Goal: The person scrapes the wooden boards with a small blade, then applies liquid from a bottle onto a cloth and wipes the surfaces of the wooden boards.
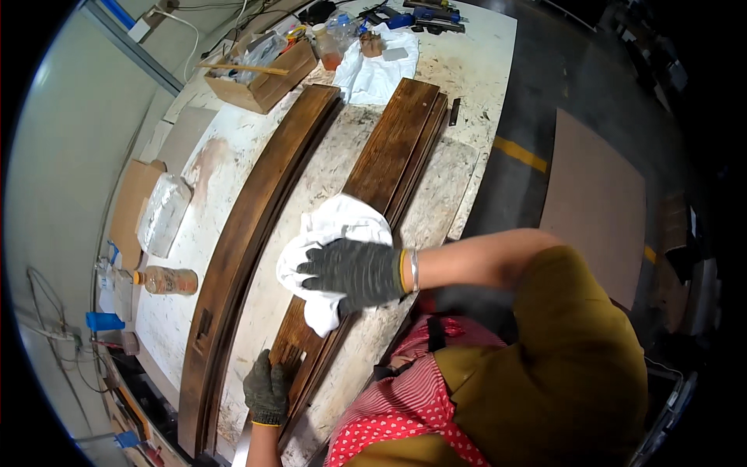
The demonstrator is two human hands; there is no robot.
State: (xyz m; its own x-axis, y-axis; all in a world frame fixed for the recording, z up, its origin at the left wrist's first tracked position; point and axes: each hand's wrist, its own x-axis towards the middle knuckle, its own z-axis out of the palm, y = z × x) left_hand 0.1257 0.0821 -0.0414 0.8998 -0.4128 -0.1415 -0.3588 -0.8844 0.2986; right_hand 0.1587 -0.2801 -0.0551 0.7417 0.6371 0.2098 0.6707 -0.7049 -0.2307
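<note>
A dark brown wooden rail (393, 140) with grooved side edges lies slanting across the worktable. On its middle is a bunched white cloth (350, 216). My right hand (354, 272), in a grey-black knit glove with a yellow cuff, presses this cloth onto the wood and holds it. At the rail's near end, beside a small slot, rests my left hand (266, 389) in a similar glove. Its fingers are stretched along the wood's left side. A curved dark brown wooden piece (257, 210) lies parallel on the left, touched by neither hand.
The white worktable (467, 86) is stained. At its far end are a cardboard box (268, 82) of odds and ends, a white rag (377, 70), bottles and blue-black tools (428, 15). A capped bottle (167, 280) lies left. A brown board (595, 202) is on the right.
</note>
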